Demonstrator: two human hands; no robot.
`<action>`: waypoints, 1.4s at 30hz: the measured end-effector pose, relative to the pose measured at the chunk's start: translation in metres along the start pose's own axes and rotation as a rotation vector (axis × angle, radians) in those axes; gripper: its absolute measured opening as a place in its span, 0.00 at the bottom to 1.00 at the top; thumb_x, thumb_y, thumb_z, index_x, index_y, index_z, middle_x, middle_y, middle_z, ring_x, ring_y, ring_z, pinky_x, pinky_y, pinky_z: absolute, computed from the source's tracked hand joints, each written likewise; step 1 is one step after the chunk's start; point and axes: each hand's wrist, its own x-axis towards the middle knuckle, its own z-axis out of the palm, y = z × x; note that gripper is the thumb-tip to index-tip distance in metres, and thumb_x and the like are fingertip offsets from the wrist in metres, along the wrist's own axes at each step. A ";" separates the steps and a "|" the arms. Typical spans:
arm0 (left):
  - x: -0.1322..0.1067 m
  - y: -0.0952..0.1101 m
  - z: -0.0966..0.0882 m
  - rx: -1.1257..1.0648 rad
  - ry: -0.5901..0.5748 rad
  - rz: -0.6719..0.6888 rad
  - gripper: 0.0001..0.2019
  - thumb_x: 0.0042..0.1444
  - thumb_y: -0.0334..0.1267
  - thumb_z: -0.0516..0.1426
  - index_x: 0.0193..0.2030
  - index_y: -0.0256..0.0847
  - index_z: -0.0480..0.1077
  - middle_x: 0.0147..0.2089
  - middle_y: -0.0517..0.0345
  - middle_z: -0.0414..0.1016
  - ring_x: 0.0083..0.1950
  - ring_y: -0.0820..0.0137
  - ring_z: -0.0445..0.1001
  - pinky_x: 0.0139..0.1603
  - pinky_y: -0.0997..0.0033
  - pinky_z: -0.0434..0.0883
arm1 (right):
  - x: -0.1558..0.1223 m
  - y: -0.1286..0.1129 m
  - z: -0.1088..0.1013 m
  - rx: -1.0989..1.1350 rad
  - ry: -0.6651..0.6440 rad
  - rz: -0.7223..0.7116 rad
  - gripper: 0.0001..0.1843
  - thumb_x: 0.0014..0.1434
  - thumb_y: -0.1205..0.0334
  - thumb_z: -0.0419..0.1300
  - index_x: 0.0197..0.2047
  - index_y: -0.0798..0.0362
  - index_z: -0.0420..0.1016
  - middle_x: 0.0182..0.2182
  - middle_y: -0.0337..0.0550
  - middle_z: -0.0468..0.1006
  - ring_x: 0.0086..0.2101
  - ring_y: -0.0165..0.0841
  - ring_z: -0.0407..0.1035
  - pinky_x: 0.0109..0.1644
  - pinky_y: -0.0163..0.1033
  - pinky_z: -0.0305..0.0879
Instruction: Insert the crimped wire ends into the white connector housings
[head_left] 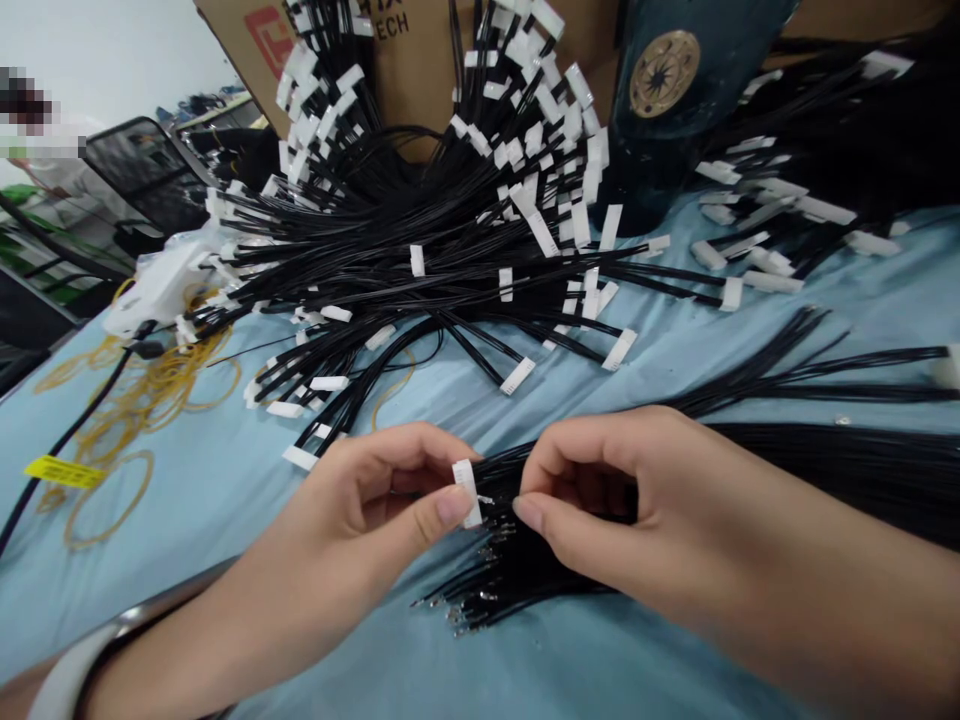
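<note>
My left hand (405,510) pinches a white connector housing (466,492) between thumb and fingers. Black wires run from the housing's right side toward my right hand (600,480). That hand is closed, its thumb and forefinger pinching a thin black wire whose small metal terminal (486,499) points at the housing. Whether the terminal tip has entered the housing, I cannot tell. Below both hands lies a thick bundle of loose black wires (540,560) with bare metal terminals at the left ends. The bundle stretches right beneath my right forearm.
A large heap of black cables with white connectors (405,220) covers the back. Behind it stand a cardboard box (420,80) and a dark blue bottle (660,130). More cables (780,210) lie at right, yellow rubber bands (157,400) at left. Another person is at far left.
</note>
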 end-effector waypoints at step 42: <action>-0.004 -0.010 -0.002 -0.082 -0.034 -0.007 0.02 0.61 0.35 0.64 0.38 0.45 0.80 0.32 0.64 0.80 0.34 0.74 0.74 0.33 0.84 0.71 | -0.004 0.000 0.002 -0.031 0.004 -0.030 0.12 0.58 0.62 0.54 0.24 0.49 0.70 0.16 0.31 0.66 0.18 0.24 0.56 0.16 0.29 0.48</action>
